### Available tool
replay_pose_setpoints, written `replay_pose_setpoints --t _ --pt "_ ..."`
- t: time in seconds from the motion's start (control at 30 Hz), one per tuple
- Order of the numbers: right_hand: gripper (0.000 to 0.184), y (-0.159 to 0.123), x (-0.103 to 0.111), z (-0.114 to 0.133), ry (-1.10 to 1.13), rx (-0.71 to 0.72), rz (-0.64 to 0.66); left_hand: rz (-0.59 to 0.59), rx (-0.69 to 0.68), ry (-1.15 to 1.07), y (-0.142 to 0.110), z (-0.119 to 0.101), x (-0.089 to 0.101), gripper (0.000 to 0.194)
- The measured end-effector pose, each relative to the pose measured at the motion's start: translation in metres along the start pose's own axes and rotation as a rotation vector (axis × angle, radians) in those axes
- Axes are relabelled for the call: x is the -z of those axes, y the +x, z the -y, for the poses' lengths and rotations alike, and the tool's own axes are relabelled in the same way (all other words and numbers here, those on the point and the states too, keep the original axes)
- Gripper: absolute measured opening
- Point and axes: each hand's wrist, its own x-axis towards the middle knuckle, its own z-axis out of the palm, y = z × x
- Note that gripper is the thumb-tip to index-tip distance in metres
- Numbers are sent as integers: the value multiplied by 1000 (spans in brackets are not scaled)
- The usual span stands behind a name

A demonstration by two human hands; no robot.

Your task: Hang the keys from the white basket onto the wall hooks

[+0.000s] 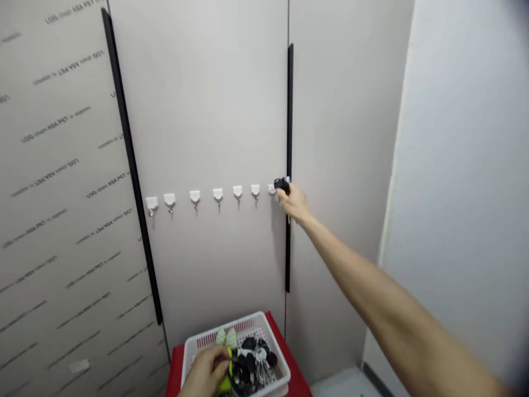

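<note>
My right hand [294, 202] is stretched out to the rightmost white hook [271, 189] on the cabinet door. Its fingers are closed on a bunch of black-headed keys [282, 185], held against or just beside that hook; the exact contact is hidden. My left hand [208, 370] is over the white basket [260, 322], its fingers curled together at a yellow-green item [225, 382]. What those fingers pinch, if anything, I cannot make out. Beside them in the basket lie several keys [261, 355] with black and silver heads, and a pale green striped bow [226, 337].
A row of white adhesive hooks [217, 194] runs across the middle door. Long black handles [290, 110] edge the doors, the left one [128, 143] slanting. Under the basket is a red surface [298, 377]. A white wall [458, 165] stands at the right.
</note>
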Motion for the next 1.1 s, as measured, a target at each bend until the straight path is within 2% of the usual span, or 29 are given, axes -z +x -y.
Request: replay_pose_setpoints --t 0.17,0.23,0.3,0.37,0.57,0.7,0.77,0.8,0.87,0.97,1.0,1.1 --pt "25 24 32 7 -171 86 490 6 -2 12 -5 11 -4 17" --pt "24 25 44 5 -256 99 619 19 17 26 -6 13 -4 17" --pt "24 24 52 4 -295 99 688 26 37 37 -6 14 -4 15" --pt "25 24 54 8 -313 107 680 26 47 45 -4 14 -4 14" --pt "25 38 40 35 -347 226 427 18 4 73 -1 11 -6 13" --pt "25 30 43 35 -269 233 254 -6 -4 60 -6 10 -2 14" --pt "25 6 38 27 -149 243 225 -31 -26 36 -11 8 1 17" --pt "25 -12 32 22 -82 249 252 -46 -39 26 -12 7 3 18" --pt "24 -61 10 11 44 255 401 -69 -56 11 -13 3 8 19" --pt "20 -148 -36 -4 180 247 751 -97 -34 -37 -6 1 14 19" --pt "18 -176 -50 -8 217 227 827 -110 -17 -60 -3 1 15 20" --pt "14 -236 -82 -18 259 187 897 -161 51 -145 4 2 16 19"
